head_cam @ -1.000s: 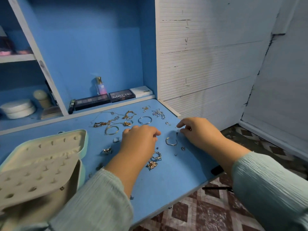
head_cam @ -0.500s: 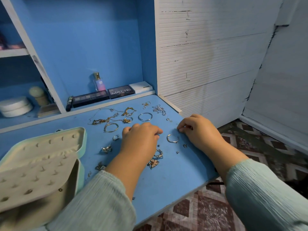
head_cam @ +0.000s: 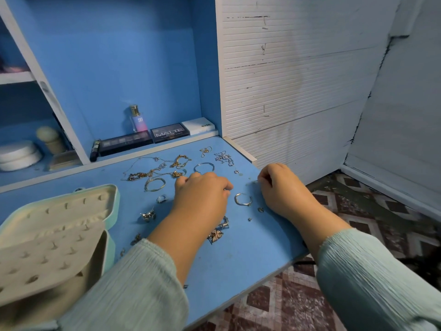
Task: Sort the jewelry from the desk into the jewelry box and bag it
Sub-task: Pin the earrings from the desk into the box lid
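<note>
Both hands are hovering knuckles-up over the blue table [head_cam: 250, 254]. The left hand [head_cam: 201, 199] is curling its fingers down, the right hand [head_cam: 281, 189] is bunching its fingertips like it's pinching something tiny, can't tell what. A silver ring [head_cam: 242, 199] is lying between the fingers, chains just beyond. The jewelry box [head_cam: 55, 235] is sitting open left of them, probably for quick drops. Worn white panel wall, patterned floor.

Place: my home dressing corner.
Signs: eyeshadow palettes [head_cam: 169, 133] and perfume bottle [head_cam: 138, 119] shelved behind my blue tabletop [head_cam: 238, 254]; tiled floor [head_cam: 358, 211].
</note>
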Demonstrator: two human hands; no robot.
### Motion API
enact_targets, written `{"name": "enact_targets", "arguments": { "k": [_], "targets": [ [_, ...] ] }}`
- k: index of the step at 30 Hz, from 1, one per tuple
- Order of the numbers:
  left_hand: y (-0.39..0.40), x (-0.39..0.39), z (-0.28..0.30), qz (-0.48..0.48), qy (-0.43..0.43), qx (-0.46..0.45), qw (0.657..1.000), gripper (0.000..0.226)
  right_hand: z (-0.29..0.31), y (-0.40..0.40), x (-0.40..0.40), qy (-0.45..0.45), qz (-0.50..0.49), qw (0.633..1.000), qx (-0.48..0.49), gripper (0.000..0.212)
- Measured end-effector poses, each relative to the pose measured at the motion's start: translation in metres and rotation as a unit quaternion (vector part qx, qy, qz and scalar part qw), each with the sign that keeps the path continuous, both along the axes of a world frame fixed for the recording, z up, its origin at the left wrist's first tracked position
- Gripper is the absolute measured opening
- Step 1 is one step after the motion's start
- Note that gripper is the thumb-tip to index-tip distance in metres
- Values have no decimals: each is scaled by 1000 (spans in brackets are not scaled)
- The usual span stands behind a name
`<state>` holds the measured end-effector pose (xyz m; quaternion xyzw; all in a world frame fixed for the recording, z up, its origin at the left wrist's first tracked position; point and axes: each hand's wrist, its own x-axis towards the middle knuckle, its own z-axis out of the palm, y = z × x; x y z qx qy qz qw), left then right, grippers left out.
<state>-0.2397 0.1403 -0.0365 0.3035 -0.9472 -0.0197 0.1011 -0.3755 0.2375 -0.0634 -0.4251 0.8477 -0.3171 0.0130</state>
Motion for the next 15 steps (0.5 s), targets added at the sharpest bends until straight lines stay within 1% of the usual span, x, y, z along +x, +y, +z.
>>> {"name": "enact_targets", "arguments": {
  "k": [8,12,15],
  "targets": [
    [-4,-31,9,-6,-49,40,998,29,1,-2,-3,7,-13,1000,-16,20],
    [-6,-45,7,-20,-54,40,998,29,-1,-2,-4,4,-10,1000,-24,30],
    [-6,-50,7,-24,-58,30,998,25,-2,-4,-6,-2,-9,1000,-28,29]
  ]
}}
